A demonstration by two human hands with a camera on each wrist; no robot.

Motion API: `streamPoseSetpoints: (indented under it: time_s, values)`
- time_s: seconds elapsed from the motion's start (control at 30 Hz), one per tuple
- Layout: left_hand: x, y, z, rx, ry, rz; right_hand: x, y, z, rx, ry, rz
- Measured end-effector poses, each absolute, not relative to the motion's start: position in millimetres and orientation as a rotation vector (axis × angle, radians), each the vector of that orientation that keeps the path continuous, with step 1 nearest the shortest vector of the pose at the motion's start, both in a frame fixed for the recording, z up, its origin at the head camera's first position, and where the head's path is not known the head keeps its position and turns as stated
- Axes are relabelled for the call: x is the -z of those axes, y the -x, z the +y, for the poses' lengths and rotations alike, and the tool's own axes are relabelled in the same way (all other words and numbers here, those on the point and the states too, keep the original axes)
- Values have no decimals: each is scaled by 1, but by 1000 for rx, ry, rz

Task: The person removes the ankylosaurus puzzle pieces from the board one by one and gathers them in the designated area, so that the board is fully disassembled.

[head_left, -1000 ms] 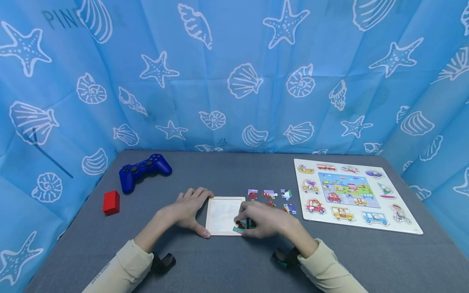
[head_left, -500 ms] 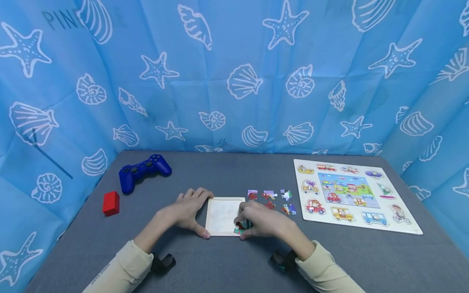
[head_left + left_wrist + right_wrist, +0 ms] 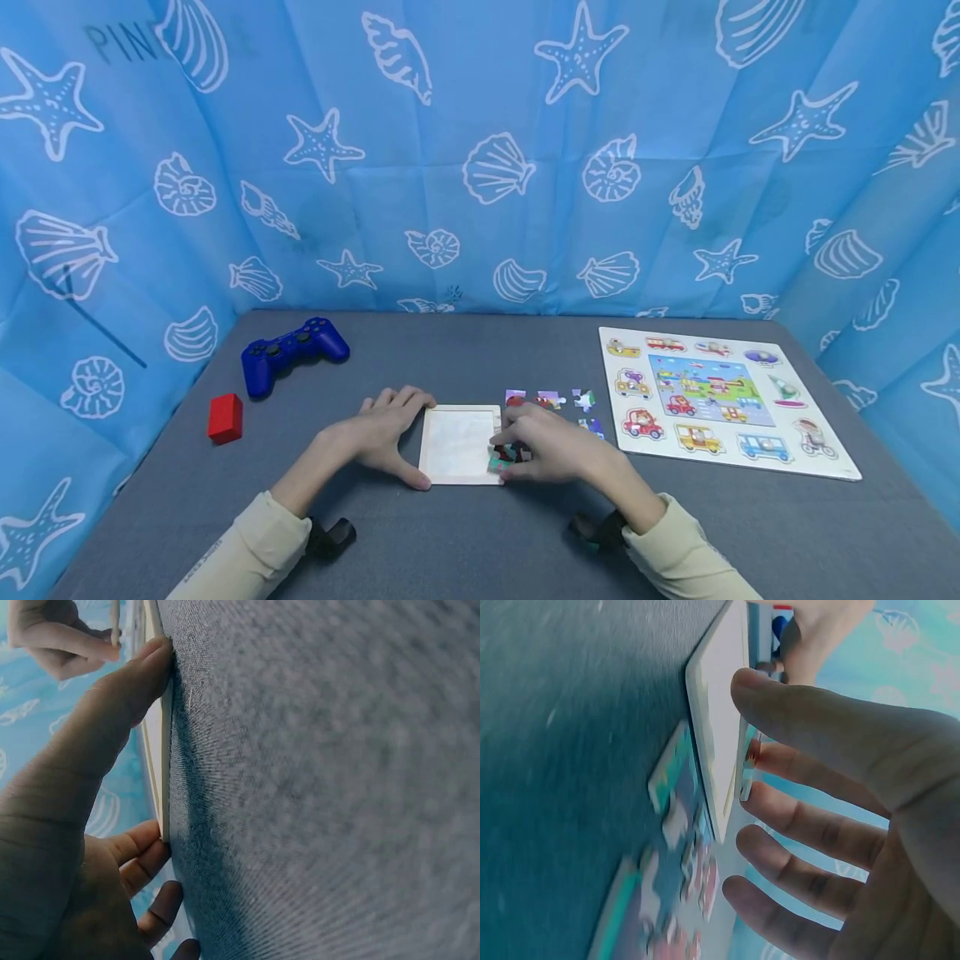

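A small square wooden puzzle tray (image 3: 459, 442) with a pale inside lies at the middle of the table. My left hand (image 3: 390, 437) holds its left side, thumb at the near corner and fingertips at the far one. The left wrist view shows that thumb (image 3: 154, 664) on the tray's edge. My right hand (image 3: 555, 442) is over the tray's right edge, pinching a jigsaw piece (image 3: 748, 765) between thumb and fingers. In the head view a green-and-dark piece (image 3: 498, 464) shows below its fingers. Other jigsaw pieces (image 3: 676, 769) lie beside the tray, partly hidden by the right hand.
Several loose jigsaw pieces (image 3: 583, 400) lie right of the tray. Farther right is a large white puzzle board (image 3: 817, 404) with vehicle pictures. On the left are a blue game controller (image 3: 294, 354) and a red block (image 3: 225, 418). A blue seashell curtain (image 3: 480, 233) hangs behind the table.
My right hand has shifted slightly right, along with the green-and-dark piece by its fingers, and now covers more of the loose pieces. My left hand stays on the tray.
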State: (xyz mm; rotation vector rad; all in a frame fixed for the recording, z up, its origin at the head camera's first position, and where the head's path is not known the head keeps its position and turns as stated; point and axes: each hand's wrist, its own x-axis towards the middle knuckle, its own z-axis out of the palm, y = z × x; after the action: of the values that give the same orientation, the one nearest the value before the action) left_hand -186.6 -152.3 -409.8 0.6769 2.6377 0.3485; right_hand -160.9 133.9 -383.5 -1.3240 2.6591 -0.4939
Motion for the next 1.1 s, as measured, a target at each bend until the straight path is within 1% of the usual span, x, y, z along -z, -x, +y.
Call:
streamPoseSetpoints:
  time_s: [0.4, 0.77, 1.1]
  values:
    - [408, 184, -152, -313, -707, 2643, 380, 160, 169, 479, 1095, 2697]
    - [406, 183, -154, -327, -695, 2636, 378, 157, 202, 451, 1018, 2699]
    - [406, 182, -155, -349, -686, 2625, 378, 152, 216, 423, 957, 2661]
